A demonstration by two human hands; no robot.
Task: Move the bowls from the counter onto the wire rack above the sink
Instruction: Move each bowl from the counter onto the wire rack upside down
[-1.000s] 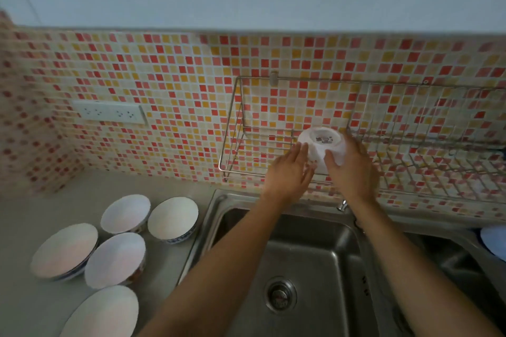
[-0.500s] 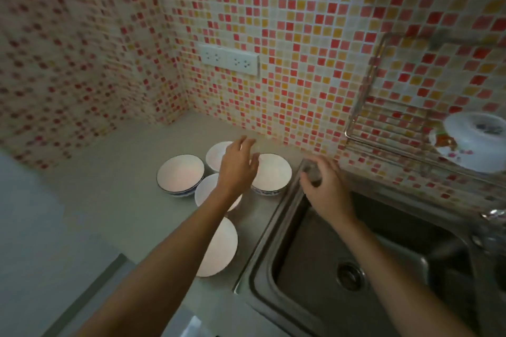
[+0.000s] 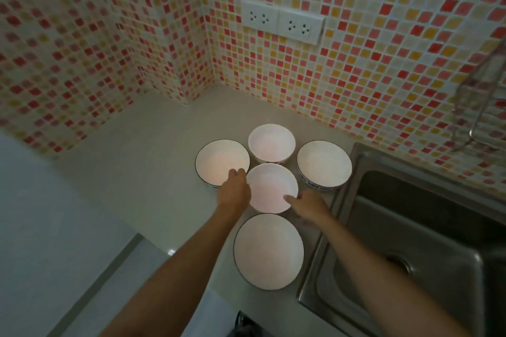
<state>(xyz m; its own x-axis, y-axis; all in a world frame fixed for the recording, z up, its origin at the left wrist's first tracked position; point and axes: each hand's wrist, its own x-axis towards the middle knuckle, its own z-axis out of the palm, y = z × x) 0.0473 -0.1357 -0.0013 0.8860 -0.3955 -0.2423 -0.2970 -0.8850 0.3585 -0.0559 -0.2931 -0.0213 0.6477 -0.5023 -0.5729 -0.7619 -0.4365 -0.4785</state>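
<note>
Several white bowls stand upright on the grey counter [image 3: 153, 172]. The middle bowl [image 3: 271, 189] sits between my hands. My left hand [image 3: 234, 190] is against its left side, fingers curled down over the rim next to the left bowl [image 3: 219, 161]. My right hand [image 3: 308, 205] reaches in from the right, a straight finger touching the middle bowl's right rim. A back bowl [image 3: 271, 142], a right bowl [image 3: 324, 163] and a wide near bowl [image 3: 269, 250] surround it. Only the left end of the wire rack [image 3: 476, 107] shows at the right edge.
The steel sink [image 3: 410, 227] lies right of the bowls, its rim close to my right hand. Tiled walls meet in a corner behind the counter, with a double socket [image 3: 282, 22] on the back wall. The counter's front edge runs lower left.
Both hands left the bowl set on the rack and swung left to the counter. My view turned left with them; the hands now flank the middle bowl.
</note>
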